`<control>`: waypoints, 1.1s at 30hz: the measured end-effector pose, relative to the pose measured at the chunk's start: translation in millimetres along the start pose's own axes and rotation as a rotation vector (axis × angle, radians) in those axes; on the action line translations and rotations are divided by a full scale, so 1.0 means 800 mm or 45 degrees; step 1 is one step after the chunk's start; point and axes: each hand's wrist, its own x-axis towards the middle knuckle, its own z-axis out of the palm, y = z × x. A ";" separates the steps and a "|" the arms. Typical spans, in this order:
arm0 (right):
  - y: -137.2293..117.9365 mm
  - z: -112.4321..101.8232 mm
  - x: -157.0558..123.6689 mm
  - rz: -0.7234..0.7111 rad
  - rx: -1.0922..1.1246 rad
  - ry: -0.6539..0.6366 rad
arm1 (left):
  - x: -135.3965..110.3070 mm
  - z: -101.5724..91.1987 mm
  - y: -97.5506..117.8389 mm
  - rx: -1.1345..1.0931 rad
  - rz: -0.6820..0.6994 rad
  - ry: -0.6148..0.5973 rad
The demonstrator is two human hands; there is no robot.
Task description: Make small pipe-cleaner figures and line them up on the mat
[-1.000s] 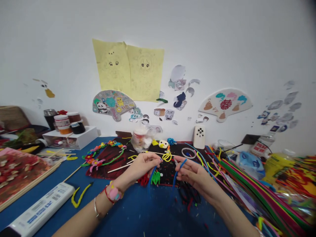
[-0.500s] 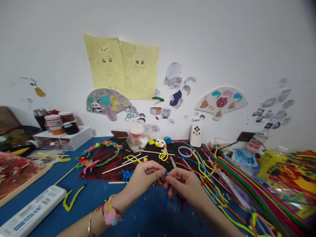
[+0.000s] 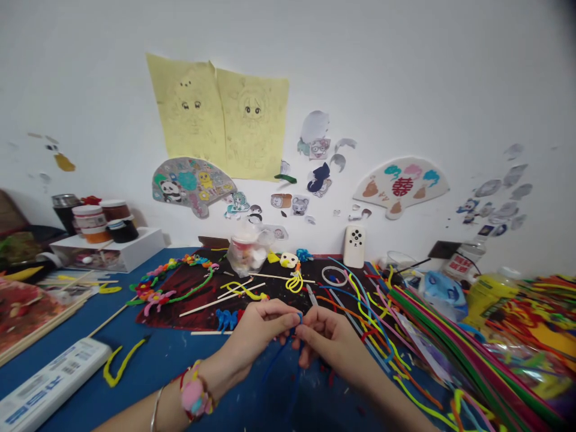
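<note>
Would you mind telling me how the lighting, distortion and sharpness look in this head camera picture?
In the head view, soft, even light falls on the white wall without harsh glare; the wide lens bends the blue tabletop and the bundled multicoloured pipe cleaners; the top right corner darkens; the left hand, right hand and thin blue pipe cleaner look slightly soft.

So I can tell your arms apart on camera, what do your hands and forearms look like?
Your left hand is bare, with a red cord bracelet carrying a pink pom-pom at the wrist and a thin silver bangle above it. Your right hand and visible forearm show nothing worn. No sleeves show.
</note>
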 end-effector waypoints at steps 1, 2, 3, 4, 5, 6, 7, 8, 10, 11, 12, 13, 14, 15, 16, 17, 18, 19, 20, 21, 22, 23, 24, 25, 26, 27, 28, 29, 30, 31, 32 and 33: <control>0.000 0.000 0.000 0.007 0.014 -0.007 | 0.000 0.000 0.000 -0.009 0.002 -0.006; 0.000 -0.001 0.000 0.011 0.023 -0.012 | 0.000 0.001 0.000 -0.016 0.002 -0.009; 0.000 -0.001 -0.001 0.013 0.027 -0.015 | 0.000 0.002 0.000 -0.022 -0.003 -0.014; 0.001 -0.002 0.000 0.016 0.024 -0.019 | -0.001 0.003 0.000 -0.031 -0.014 -0.015; 0.001 -0.002 0.000 0.019 0.016 -0.023 | -0.001 0.004 0.000 -0.040 -0.029 -0.013; 0.001 -0.002 0.000 0.022 0.007 -0.028 | -0.001 0.005 0.000 -0.049 -0.044 -0.009; 0.002 -0.002 0.001 0.027 -0.001 -0.039 | 0.000 0.006 0.000 -0.056 -0.058 -0.003; 0.003 -0.002 0.002 0.031 -0.010 -0.051 | 0.000 0.007 -0.001 -0.062 -0.069 0.003; 0.005 -0.001 0.003 0.009 -0.048 -0.047 | 0.002 0.006 -0.002 -0.074 -0.078 0.031; 0.006 -0.001 0.002 -0.024 -0.091 -0.017 | 0.003 0.005 -0.002 -0.084 -0.080 0.057; 0.006 -0.001 0.001 -0.078 -0.165 0.031 | 0.005 0.003 -0.002 -0.101 -0.084 0.094; 0.006 -0.001 -0.001 -0.158 -0.277 0.083 | 0.007 0.000 -0.002 -0.126 -0.091 0.140; 0.005 -0.001 -0.003 -0.258 -0.427 0.125 | 0.009 -0.003 -0.001 -0.158 -0.096 0.191; 0.004 -0.001 -0.006 -0.365 -0.603 0.150 | 0.011 -0.007 0.000 -0.196 -0.100 0.238; 0.002 -0.001 -0.010 -0.470 -0.790 0.145 | 0.014 -0.011 0.001 -0.238 -0.102 0.280; -0.001 -0.001 -0.013 -0.557 -0.961 0.125 | 0.017 -0.016 0.002 -0.280 -0.098 0.318; -0.003 -0.002 -0.016 -0.623 -1.100 0.100 | 0.020 -0.021 0.004 -0.319 -0.091 0.349; -0.005 -0.003 -0.019 -0.666 -1.207 0.076 | 0.023 -0.027 0.006 -0.356 -0.078 0.373; -0.007 -0.003 -0.021 -0.691 -1.281 0.058 | 0.025 -0.032 0.008 -0.387 -0.060 0.387; -0.009 -0.004 -0.022 -0.708 -1.331 0.046 | 0.027 -0.038 0.009 -0.409 -0.042 0.398; -0.010 -0.005 -0.022 -0.718 -1.365 0.039 | 0.029 -0.044 0.011 -0.423 -0.020 0.407; -0.010 -0.006 -0.022 -0.730 -1.387 0.041 | 0.031 -0.049 0.013 -0.428 0.000 0.420; -0.010 -0.007 -0.022 -0.744 -1.403 0.047 | 0.032 -0.053 0.014 -0.431 0.019 0.433; -0.010 -0.008 -0.021 -0.762 -1.414 0.058 | 0.033 -0.057 0.015 -0.433 0.035 0.447; -0.009 -0.009 -0.020 -0.783 -1.419 0.077 | 0.034 -0.060 0.016 -0.435 0.048 0.459; -0.008 -0.009 -0.019 -0.809 -1.416 0.102 | 0.034 -0.062 0.016 -0.437 0.059 0.468; -0.007 -0.010 -0.019 -0.837 -1.406 0.132 | 0.034 -0.064 0.017 -0.434 0.067 0.473; -0.005 -0.010 -0.018 -0.868 -1.388 0.169 | 0.034 -0.064 0.016 -0.428 0.073 0.476; -0.004 -0.010 -0.018 -0.902 -1.365 0.212 | 0.034 -0.064 0.016 -0.418 0.076 0.478; -0.002 -0.009 -0.018 -0.944 -1.340 0.259 | 0.034 -0.064 0.016 -0.409 0.079 0.482; -0.001 -0.009 -0.017 -0.997 -1.316 0.308 | 0.034 -0.064 0.015 -0.407 0.082 0.484; 0.000 -0.009 -0.017 -1.060 -1.296 0.360 | 0.033 -0.063 0.015 -0.411 0.082 0.486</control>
